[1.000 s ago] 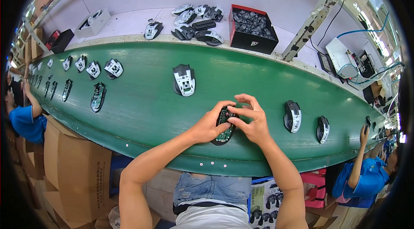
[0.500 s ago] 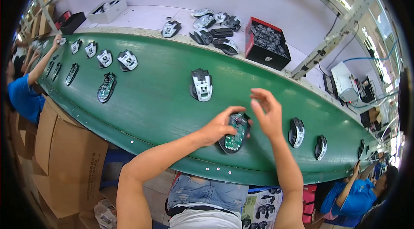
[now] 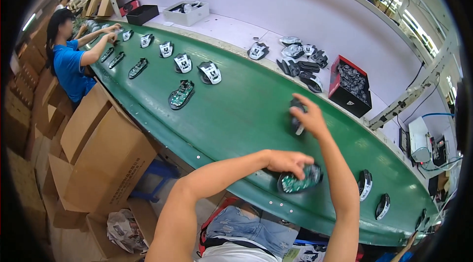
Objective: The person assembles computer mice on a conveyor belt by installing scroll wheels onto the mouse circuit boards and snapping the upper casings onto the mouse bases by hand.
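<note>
My left hand (image 3: 285, 161) grips an opened computer mouse base (image 3: 298, 183) low over the green belt, its circuit board facing up. The base is slightly smeared by motion. Farther off, my right hand (image 3: 312, 120) has its thumb and fingers around a dark and white mouse top shell (image 3: 298, 128), which the hand partly covers. Left of my hands lies another mouse base with a bare circuit board (image 3: 182, 95). Beyond it stands a white and black top shell (image 3: 210, 72), at the near end of a row of such shells.
The green conveyor belt (image 3: 236, 114) runs across the view. Assembled mice (image 3: 364, 185) lie at right. Along the back shelf are loose shells (image 3: 293, 51), a red and black box of small dark parts (image 3: 351, 84) and a white bin (image 3: 186, 14). At left are a co-worker (image 3: 74, 65) and cardboard boxes (image 3: 106, 158).
The view has swung left. My right hand, empty before, has reached out and closed on the top shell on the belt. My left hand keeps the mouse base, now turned more sideways.
</note>
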`<state>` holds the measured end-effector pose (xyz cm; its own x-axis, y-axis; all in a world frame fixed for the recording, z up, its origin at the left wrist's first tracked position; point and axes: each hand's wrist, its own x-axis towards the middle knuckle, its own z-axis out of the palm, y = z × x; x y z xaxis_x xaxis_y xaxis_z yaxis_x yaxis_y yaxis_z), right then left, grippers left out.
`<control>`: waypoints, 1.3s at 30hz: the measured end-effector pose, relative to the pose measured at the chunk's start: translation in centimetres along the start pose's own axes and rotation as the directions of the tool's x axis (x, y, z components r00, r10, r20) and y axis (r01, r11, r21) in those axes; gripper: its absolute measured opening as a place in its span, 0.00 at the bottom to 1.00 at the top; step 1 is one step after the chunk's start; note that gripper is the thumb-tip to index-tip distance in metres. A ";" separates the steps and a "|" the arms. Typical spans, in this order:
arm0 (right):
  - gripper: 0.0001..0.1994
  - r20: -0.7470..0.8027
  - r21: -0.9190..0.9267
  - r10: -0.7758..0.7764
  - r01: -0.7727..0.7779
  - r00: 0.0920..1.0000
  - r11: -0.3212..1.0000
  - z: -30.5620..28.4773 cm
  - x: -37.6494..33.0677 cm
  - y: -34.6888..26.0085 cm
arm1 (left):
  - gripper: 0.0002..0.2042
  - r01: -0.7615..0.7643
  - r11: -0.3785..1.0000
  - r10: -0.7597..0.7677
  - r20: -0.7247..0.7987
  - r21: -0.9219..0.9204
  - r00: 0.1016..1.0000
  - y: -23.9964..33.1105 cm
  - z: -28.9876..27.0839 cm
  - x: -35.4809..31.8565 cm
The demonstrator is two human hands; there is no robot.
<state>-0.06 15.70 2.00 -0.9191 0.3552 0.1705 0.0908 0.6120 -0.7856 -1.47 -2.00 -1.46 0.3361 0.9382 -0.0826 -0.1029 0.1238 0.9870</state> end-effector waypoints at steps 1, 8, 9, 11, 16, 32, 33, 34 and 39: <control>0.26 -0.042 0.332 0.178 -0.154 0.983 0.931 -2.0 -1.4 -0.5 | 0.30 -0.098 0.954 0.084 -0.060 -0.284 0.995 1.2 0.0 -0.2; 0.28 -0.454 0.198 0.003 0.097 0.891 0.975 -5.8 -10.9 -5.8 | 0.31 -0.412 0.771 0.125 -0.519 -0.485 0.846 0.1 -0.8 0.1; 0.28 -0.475 0.093 -0.045 0.101 0.879 0.990 -5.4 -11.5 -6.8 | 0.30 -0.425 0.769 0.124 -0.542 -0.476 0.831 -0.1 -0.3 0.0; 0.28 -0.503 -0.001 -0.075 0.086 0.861 0.996 -5.1 -12.5 -7.2 | 0.29 -0.470 0.832 0.167 -0.675 -0.294 0.718 0.6 0.9 0.6; 0.30 -0.510 -0.109 -0.083 0.032 0.856 0.994 -1.5 -14.0 -5.9 | 0.26 -0.596 0.801 0.424 -0.760 0.061 0.493 1.9 2.5 1.7; 0.30 -0.588 -0.159 -0.268 0.216 0.763 0.963 1.1 -14.9 -8.5 | 0.30 -0.531 0.847 0.420 -0.648 0.027 0.636 4.2 4.9 0.0; 0.30 -0.572 -0.140 -0.236 0.190 0.786 0.972 1.3 -14.8 -8.7 | 0.31 -0.549 0.835 0.409 -0.628 -0.034 0.662 4.2 4.8 -0.1; 0.30 -0.555 -0.123 -0.203 0.162 0.807 0.979 1.5 -14.7 -8.9 | 0.31 -0.550 0.835 0.409 -0.629 -0.035 0.661 4.0 4.7 -0.3; 0.32 -0.510 -0.231 -0.274 0.178 0.815 0.957 2.8 -15.5 -8.4 | 0.35 -0.599 0.800 0.500 -0.527 -0.023 0.688 4.0 4.6 -0.2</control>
<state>12.31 3.07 4.33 -0.5783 0.4821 0.6581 0.0118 0.8116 -0.5841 2.32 -3.17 3.18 -0.3135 0.8772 0.3636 -0.3049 -0.4556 0.8363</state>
